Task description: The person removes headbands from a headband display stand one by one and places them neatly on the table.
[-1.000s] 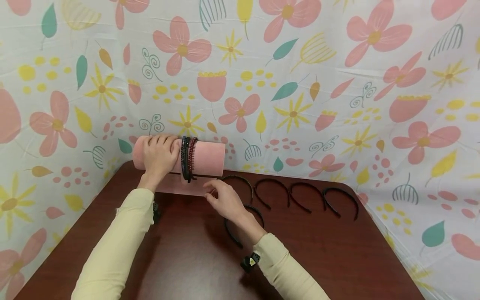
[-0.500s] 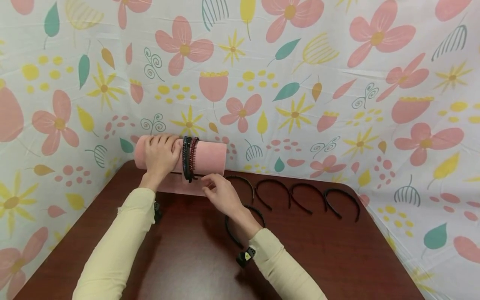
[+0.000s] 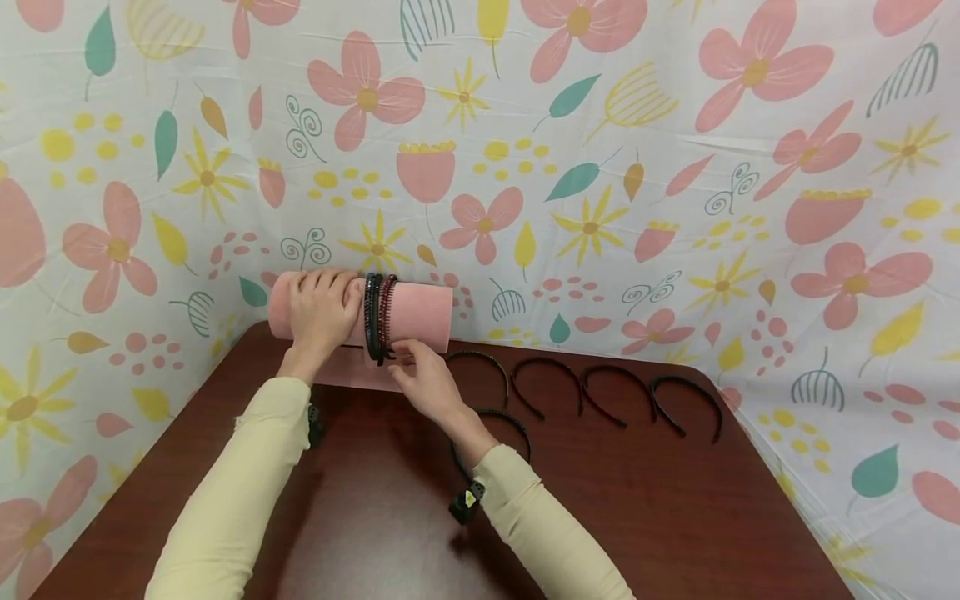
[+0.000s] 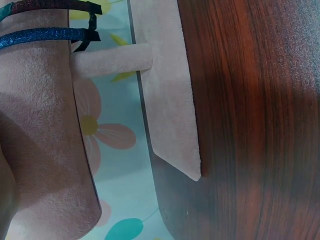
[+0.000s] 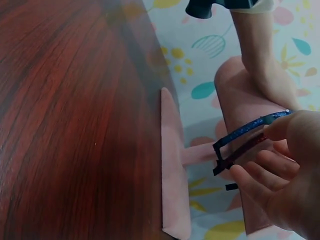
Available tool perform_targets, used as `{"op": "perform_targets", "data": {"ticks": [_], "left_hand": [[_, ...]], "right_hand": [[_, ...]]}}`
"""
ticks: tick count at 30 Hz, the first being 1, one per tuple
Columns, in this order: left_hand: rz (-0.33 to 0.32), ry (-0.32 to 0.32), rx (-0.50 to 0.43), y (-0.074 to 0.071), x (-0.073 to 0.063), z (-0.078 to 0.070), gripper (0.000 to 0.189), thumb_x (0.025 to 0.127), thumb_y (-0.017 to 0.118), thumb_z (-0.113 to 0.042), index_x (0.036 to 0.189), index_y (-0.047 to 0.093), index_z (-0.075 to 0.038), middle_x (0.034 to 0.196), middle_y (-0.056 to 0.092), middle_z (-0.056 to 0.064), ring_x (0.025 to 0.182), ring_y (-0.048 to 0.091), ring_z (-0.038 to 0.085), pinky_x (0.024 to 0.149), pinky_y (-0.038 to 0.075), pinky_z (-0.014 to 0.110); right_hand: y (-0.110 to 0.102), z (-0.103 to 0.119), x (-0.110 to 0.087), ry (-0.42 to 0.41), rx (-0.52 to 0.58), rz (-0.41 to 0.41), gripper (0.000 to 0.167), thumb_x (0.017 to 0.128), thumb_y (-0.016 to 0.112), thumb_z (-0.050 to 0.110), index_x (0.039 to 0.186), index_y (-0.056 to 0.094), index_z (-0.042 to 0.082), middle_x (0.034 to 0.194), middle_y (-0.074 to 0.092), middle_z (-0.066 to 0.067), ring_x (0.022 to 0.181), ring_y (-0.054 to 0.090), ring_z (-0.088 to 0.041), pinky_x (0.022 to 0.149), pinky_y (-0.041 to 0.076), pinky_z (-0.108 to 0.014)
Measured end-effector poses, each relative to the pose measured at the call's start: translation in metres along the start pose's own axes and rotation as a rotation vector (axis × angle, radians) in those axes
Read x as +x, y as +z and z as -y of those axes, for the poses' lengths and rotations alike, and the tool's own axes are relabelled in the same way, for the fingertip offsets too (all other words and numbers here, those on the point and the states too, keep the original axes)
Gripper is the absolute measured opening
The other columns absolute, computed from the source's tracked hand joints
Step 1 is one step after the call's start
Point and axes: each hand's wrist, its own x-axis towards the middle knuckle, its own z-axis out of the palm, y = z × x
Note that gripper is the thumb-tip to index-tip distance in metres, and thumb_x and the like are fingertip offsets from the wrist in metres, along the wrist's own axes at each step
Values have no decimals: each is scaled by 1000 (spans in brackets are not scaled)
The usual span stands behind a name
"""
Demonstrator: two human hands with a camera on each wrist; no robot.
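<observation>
A pink plush headband holder, with a horizontal roll (image 3: 423, 315) on a short post above a flat base (image 4: 167, 90), stands at the back left. My left hand (image 3: 324, 307) grips the roll's left part, fingers over its top. Around the roll's middle sit a glittery blue headband (image 4: 45, 36) and a dark red toothed headband (image 3: 387, 304), close together, with dark ends hanging below. My right hand (image 3: 429, 379) is at the lower front of these headbands, fingers loosely bent. In the right wrist view, its thumb overlaps the red one and its fingertips lie close to the ends.
Four dark headbands would be several: a row of several arched headbands (image 3: 547, 364) lies along the table's back right. Another dark headband (image 3: 525, 437) lies nearer, partly under my right forearm. A floral cloth (image 3: 600, 192) hangs behind the brown table (image 3: 675, 517).
My right hand has moved left and slightly up, from the roll's right end to the headbands. The left hand stays on the roll, and the headbands look unmoved.
</observation>
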Motion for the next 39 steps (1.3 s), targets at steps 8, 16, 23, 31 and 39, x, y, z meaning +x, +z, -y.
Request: {"op": "perform_targets", "data": {"ticks": [8, 16, 23, 31, 39], "left_hand": [[-12, 5, 5, 2, -1, 2, 40, 100, 45, -38, 111, 73, -12, 113, 71, 10, 109, 61, 34, 105, 35, 54], [-27, 7, 2, 1, 0, 0, 38, 99, 46, -37, 110, 73, -11, 112, 72, 11, 108, 62, 35, 105, 35, 54], [-15, -3, 7, -1, 0, -2, 37, 99, 47, -35, 109, 73, -10, 110, 72, 12, 109, 61, 35, 106, 35, 54], [-23, -5, -5, -1, 0, -2, 37, 98, 47, -35, 109, 74, -11, 110, 72, 11, 109, 61, 35, 106, 34, 54], [-32, 4, -1, 1, 0, 0, 39, 99, 46, -36, 108, 74, -10, 109, 72, 12, 107, 62, 35, 105, 35, 54]], "right_hand": [[14, 0, 1, 26, 25, -3, 42, 98, 63, 21, 138, 53, 16, 132, 63, -3, 123, 60, -19, 112, 40, -47], [14, -2, 2, -26, 38, -71, 33, 99, 61, 20, 129, 59, 9, 117, 64, -6, 107, 65, -19, 88, 56, -31], [7, -9, 2, -39, 10, -166, 17, 97, 64, 16, 112, 65, 8, 104, 66, -5, 95, 66, -17, 79, 57, -26], [-3, -15, 0, -43, -56, -204, 15, 95, 66, 17, 109, 68, 11, 103, 68, -2, 93, 67, -16, 76, 55, -25], [-10, -21, -2, -77, -84, -227, 12, 94, 68, 15, 105, 68, 11, 99, 68, -2, 88, 65, -16, 74, 54, -28]]}}
